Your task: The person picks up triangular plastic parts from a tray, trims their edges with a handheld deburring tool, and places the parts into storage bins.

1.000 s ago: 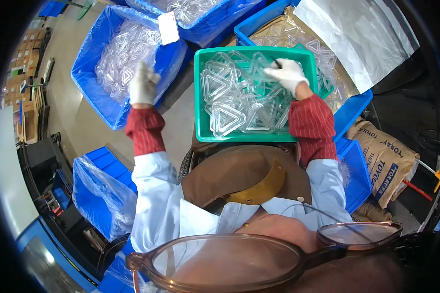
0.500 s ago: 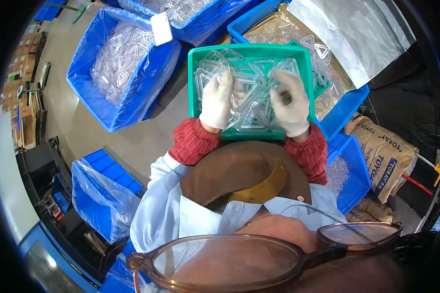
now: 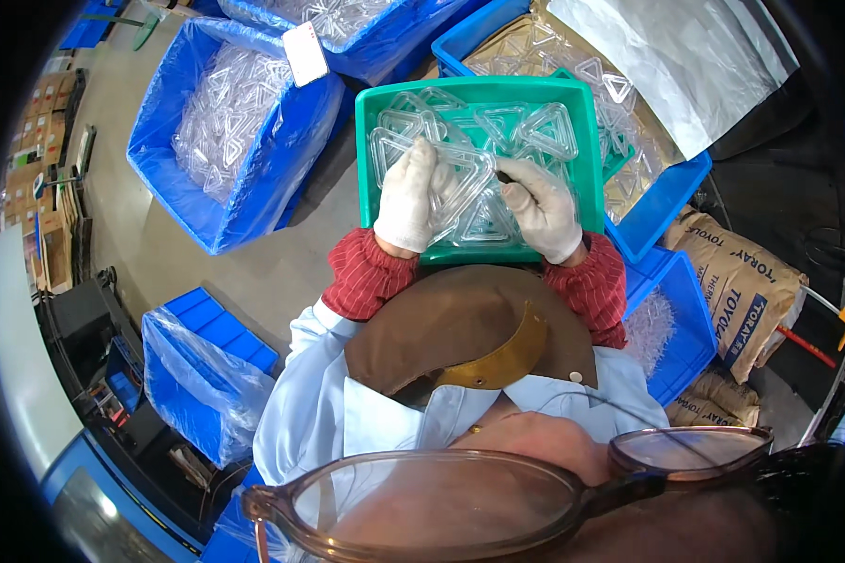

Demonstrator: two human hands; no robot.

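Both my hands wear white gloves and work above a green tray [image 3: 573,246] heaped with clear plastic triangular frames [image 3: 546,131]. My left hand [image 3: 408,197] is closed on a clear plastic triangle [image 3: 468,169], thumb up along its left side. The triangle is raised over the heap. At its right corner is my right hand [image 3: 543,206], fingers bent and thumb and forefinger close together on the corner. A dark spot shows between those fingertips; what it is I cannot make out. Clear plastic overlaps beneath, so the held piece's lower outline is hard to separate.
Bag-lined blue bins [image 3: 207,220] of similar clear triangles stand at the upper left. Behind the tray, a blue crate [image 3: 662,211] holds more pieces, partly under a silvery sheet [image 3: 676,66]. Brown paper sacks [image 3: 732,291] lie at right. A lined blue bin [image 3: 192,394] sits at lower left.
My right hand has come down and turned inward, its curled fingers now reaching the triangle's corner. The left hand keeps its hold, and the triangle has shifted slightly.
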